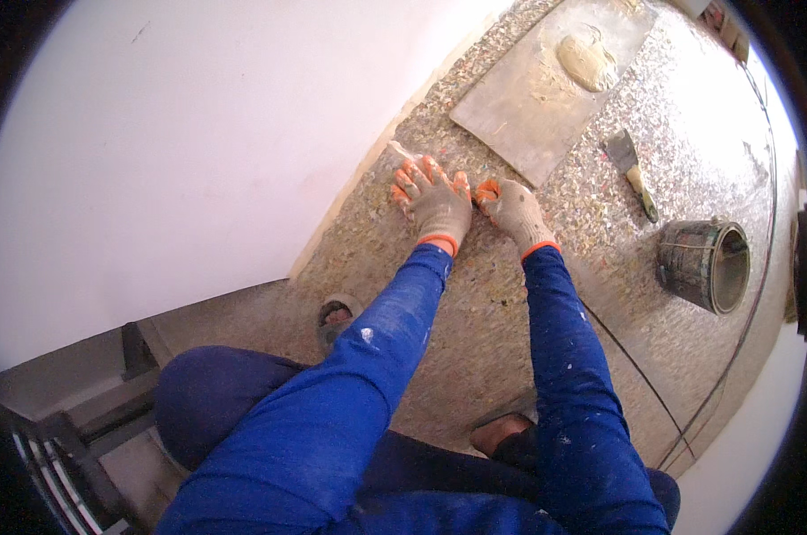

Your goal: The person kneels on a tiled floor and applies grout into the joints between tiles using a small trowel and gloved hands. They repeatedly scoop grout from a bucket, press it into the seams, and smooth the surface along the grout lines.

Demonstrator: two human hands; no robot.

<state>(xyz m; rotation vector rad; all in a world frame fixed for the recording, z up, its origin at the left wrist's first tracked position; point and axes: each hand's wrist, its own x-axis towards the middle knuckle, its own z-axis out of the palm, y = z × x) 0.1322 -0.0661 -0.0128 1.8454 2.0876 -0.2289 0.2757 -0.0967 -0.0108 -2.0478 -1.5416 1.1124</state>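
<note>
My left hand (439,205), in a grey knit glove with orange fingers smeared pale, lies palm down near the foot of the white wall (207,134). Its fingers are spread apart. Just beyond its fingertips a small pale strip or smear (403,150) lies along the wall's base; what it is I cannot tell. Close beside, my right hand (516,216), gloved alike, has its fingers curled in toward the left hand. Whatever they may hold is hidden. Ahead of the right hand lies a flat grey board (519,116) bearing a mound of beige putty (587,64).
On the speckled floor (475,330), a putty knife (634,175) lies right of the board. A stained metal bucket (689,263) stands farther right. Dark cables (640,374) run along the right side. At lower left is a dark railing (74,455). My sandalled feet are below my arms.
</note>
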